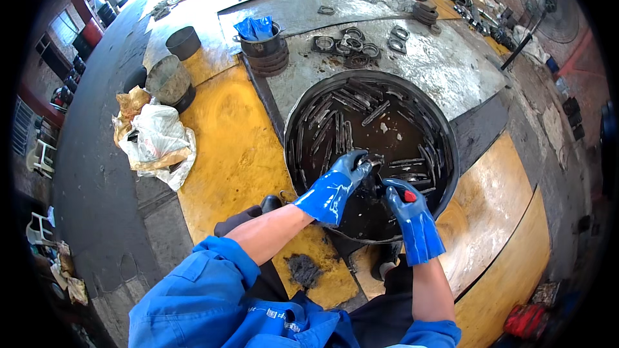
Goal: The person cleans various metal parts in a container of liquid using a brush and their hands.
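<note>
Both of my hands wear long blue rubber gloves, wet and shiny, above a wide round tub (453, 154) of dark liquid. My left hand (345, 180) is closed around a black, oily part (370, 183), whose exact kind I cannot make out. Just to the right of it, my right hand (407, 209) is closed on a tool with a red handle end (410, 196); the rest of the tool is hidden by the glove and the part. Several dark, bar-like pieces (376, 113) lie in the tub, mostly along its wall.
Beyond the tub, dark ring-shaped metal parts (351, 43) lie on a metal sheet. A pot with blue gloves (256, 29) stands on stacked rings at the far left. Further left are a bucket (169, 80) and white plastic bags (158, 135). A pedestal fan (548, 5) stands far right.
</note>
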A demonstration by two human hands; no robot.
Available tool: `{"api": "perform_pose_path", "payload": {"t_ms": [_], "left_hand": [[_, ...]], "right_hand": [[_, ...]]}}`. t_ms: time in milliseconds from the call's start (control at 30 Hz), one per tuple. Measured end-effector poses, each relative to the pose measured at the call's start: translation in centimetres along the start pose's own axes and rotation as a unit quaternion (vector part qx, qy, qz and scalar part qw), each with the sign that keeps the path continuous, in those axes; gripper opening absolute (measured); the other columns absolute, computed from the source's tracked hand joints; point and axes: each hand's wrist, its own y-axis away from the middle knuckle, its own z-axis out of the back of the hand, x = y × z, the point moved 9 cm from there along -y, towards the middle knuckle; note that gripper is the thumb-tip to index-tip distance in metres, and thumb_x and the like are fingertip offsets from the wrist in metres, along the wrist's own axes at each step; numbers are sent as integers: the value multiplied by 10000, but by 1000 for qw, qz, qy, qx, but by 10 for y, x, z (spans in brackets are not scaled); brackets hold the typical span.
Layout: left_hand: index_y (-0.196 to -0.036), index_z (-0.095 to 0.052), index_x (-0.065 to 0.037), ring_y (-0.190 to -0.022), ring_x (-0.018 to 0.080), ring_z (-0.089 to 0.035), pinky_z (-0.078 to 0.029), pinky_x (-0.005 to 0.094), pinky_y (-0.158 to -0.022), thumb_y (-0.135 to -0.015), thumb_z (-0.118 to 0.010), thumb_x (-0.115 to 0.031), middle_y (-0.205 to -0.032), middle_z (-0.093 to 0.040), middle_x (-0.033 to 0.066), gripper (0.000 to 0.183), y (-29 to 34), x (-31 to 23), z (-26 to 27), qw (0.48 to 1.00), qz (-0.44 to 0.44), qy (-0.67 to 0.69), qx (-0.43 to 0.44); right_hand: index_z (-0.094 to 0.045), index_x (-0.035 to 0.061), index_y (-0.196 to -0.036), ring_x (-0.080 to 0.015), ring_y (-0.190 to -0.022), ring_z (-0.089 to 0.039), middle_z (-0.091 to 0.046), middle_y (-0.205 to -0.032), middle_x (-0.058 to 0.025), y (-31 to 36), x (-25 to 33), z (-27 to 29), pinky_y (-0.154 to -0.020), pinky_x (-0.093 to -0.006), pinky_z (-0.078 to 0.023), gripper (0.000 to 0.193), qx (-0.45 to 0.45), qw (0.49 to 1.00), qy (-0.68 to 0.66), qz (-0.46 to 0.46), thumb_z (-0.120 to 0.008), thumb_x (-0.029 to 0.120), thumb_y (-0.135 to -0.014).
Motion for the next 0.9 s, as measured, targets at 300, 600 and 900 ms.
{"api": "perform_pose_path", "payload": {"t_ms": [300,600,900], "left_hand": [[-1282,-601,33,-987,173,-666,-552,300,-903,-995,-616,-51,-1135,-701,113,300,1,-27,-10,957,36,287,33],[-1212,-671,-27,-872,191,-701,-583,338,-764,-994,-655,-299,-1042,-742,95,349,-18,-26,42,927,61,369,-17],[-1196,-689,-83,-734,200,-642,-600,406,-697,-953,-665,-481,-961,-729,75,467,-5,-17,38,900,163,399,-67]], "right_hand": [[-708,-6,-1145,-110,-871,-667,-732,-1030,-63,5,-6,77,-794,-268,-561,196,-70,991,-115,-8,-674,49,-960],[-687,30,-1208,-146,-850,-703,-731,-1073,-69,1,-7,101,-701,-296,-569,315,-117,967,-223,24,-684,249,-981],[-684,18,-1215,-217,-821,-731,-736,-1052,-105,5,14,105,-743,-331,-588,390,-181,948,-262,8,-687,325,-973]]}}
